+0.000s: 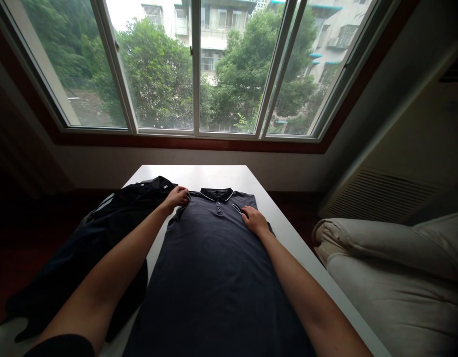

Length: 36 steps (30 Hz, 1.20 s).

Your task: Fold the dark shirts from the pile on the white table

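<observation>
The dark polo shirt (pixel 217 258) lies flat on the white worktop (pixel 199 173), with its collar (pixel 216 194) at the far end, toward the window (pixel 229 69), and its body coming toward the person. The left hand (pixel 177 197) has its grip closed on the edge of the shirt's sleeve at the left, with the thumb and the fingers pinched together. The right hand (pixel 255 220) is at the other sleeve, which is folded inward over the chest; its fingers are bent on the striped cuff (pixel 236 208), but I cannot tell if its grip is closed on the cloth or only rests there. The buttons (pixel 219 207) are below the collar, between the two hands. A pile of black clothes (pixel 98 243) lies just beside the shirt, on the left, and it hangs over the worktop's edge. To the right, apart from the worktop, is a pale sofa (pixel 396 267).
</observation>
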Motion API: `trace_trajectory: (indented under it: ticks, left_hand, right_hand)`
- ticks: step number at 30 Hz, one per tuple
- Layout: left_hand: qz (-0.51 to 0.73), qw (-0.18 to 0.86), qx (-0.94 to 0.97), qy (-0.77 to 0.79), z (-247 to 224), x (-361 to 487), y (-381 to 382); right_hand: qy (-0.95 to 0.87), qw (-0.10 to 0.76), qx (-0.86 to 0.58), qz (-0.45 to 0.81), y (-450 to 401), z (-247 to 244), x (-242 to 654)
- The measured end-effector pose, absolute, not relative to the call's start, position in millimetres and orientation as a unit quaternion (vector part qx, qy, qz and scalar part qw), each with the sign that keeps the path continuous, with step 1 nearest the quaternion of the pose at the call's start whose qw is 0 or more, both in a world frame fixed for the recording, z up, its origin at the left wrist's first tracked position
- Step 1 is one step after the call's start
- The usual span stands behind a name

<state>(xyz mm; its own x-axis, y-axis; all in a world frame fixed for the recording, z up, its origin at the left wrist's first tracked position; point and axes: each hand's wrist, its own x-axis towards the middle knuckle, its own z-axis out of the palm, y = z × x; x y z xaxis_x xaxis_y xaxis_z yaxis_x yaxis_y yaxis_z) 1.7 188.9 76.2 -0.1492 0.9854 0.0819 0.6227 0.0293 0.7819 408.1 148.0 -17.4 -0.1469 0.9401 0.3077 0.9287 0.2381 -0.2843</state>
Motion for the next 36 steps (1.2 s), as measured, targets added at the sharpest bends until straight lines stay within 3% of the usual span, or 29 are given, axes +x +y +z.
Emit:
trace_trajectory:
  ticks: [6,9,16,24,29,36]
  left_hand:
    - [0.307,0.201,0.663,0.653,31.8,38.4,170.6]
    - [0.215,0.144,0.705,0.661,11.5,38.6,167.0]
    - [0.095,0.115,0.734,0.662,0.0,22.0,189.7]
    - [0.137,0.083,0.717,0.679,4.5,34.6,180.6]
    - [0.228,0.024,0.755,0.614,11.6,35.9,155.9]
    - [0.141,0.045,0.841,0.521,-1.6,39.4,98.0]
  right_hand:
    - [-0.754,0.213,-0.621,0.019,148.6,-18.2,408.9]
    - [-0.760,0.196,-0.619,0.015,152.9,-21.0,411.3]
    - [-0.760,0.136,-0.634,0.036,170.7,-25.9,424.4]
    - [-0.762,0.112,-0.633,0.071,186.2,-18.1,432.1]
    - [-0.765,0.142,-0.628,0.008,173.5,-14.1,426.4]
    - [-0.758,0.153,-0.633,-0.019,154.5,-20.2,430.8]
